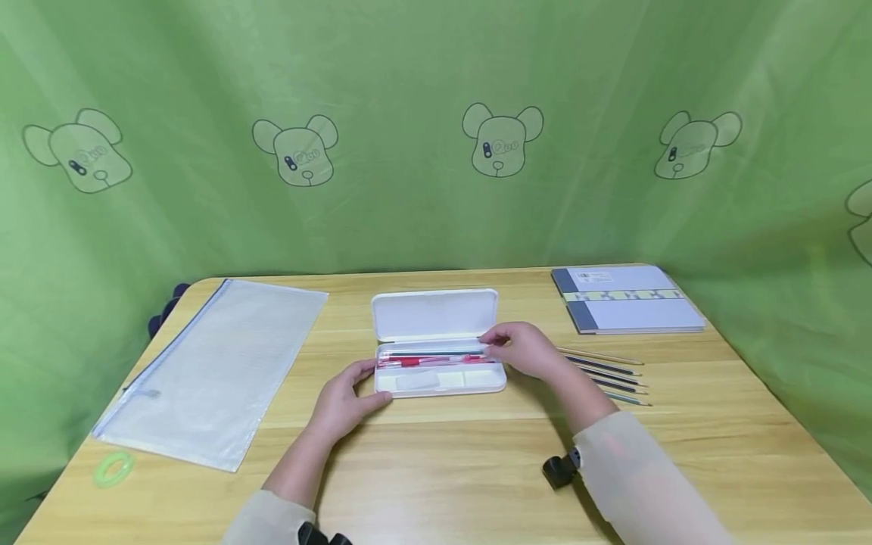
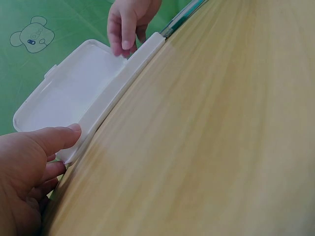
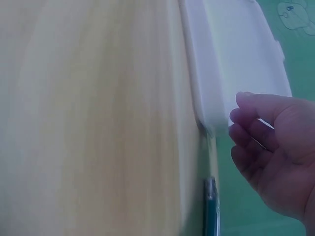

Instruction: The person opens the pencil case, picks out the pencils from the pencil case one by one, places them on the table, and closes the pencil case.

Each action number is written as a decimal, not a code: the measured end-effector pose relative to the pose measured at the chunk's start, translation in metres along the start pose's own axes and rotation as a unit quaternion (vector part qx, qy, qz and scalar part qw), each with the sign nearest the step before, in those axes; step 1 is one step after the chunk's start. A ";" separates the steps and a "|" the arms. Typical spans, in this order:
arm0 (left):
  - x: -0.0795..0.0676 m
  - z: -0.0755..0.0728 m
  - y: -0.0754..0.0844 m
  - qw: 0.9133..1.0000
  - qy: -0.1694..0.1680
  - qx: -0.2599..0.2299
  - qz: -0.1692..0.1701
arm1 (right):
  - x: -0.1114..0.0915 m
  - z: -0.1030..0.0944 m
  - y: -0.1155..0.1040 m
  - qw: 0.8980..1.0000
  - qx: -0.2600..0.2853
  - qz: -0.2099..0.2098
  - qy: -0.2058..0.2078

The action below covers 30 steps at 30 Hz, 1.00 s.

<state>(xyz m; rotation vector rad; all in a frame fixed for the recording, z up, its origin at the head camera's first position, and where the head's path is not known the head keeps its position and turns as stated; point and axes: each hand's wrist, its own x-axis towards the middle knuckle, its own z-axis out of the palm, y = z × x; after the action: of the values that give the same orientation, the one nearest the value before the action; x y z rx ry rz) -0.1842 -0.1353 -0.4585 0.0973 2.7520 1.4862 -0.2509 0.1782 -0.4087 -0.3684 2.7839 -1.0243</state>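
Observation:
A white pencil case [image 1: 450, 392] lies with its lid [image 1: 436, 314] raised at the back. Inside are a dark green pencil [image 1: 436, 353], red pens [image 1: 410, 362] and a whitish block [image 1: 417, 381] in the front compartment. My left hand [image 1: 343, 401] grips the case's left end, thumb at the front corner; the left wrist view shows this thumb and the fingers around the end. Over the case's right end hovers my right hand [image 1: 523, 350], its fingers near the pens' ends. In the right wrist view, the right hand [image 3: 280, 147] has loosely bent fingers with nothing visible between them.
Several pencils [image 1: 609, 371] lie right of the case, points to the right. Behind them rests a grey-white notebook [image 1: 633, 310] with a patterned band. At left are a translucent zip pouch [image 1: 218, 371] and a light green ring [image 1: 113, 469]. A green curtain [image 1: 409, 219] hangs behind the table.

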 end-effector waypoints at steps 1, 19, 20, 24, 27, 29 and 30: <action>0.000 0.000 0.000 1.000 0.000 0.000 0.000 | 0.002 0.001 -0.001 1.000 -0.003 0.002 -0.003; 0.001 0.001 0.000 1.000 -0.003 -0.003 -0.005 | 0.015 0.013 -0.022 0.989 -0.141 -0.007 -0.053; 0.001 0.001 0.000 1.000 -0.003 -0.002 -0.005 | 0.016 0.013 -0.023 0.987 -0.152 -0.005 -0.056; 0.001 0.000 0.000 1.000 -0.003 -0.002 -0.007 | 0.017 0.015 -0.027 0.983 -0.174 0.006 -0.065; 0.001 0.000 0.001 1.000 -0.004 -0.004 -0.008 | 0.017 0.016 -0.028 0.983 -0.168 0.010 -0.070; 0.000 0.000 0.001 1.000 -0.004 -0.004 -0.009 | 0.017 0.016 -0.028 0.985 -0.160 0.007 -0.072; 0.000 0.000 0.001 1.000 -0.004 -0.004 -0.009 | 0.017 0.016 -0.027 0.985 -0.156 0.004 -0.073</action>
<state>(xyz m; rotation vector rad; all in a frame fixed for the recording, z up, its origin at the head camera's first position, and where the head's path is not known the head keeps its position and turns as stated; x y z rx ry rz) -0.1847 -0.1349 -0.4579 0.0782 2.7319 1.4895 -0.2590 0.1433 -0.4039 -0.4501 2.8059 -0.5304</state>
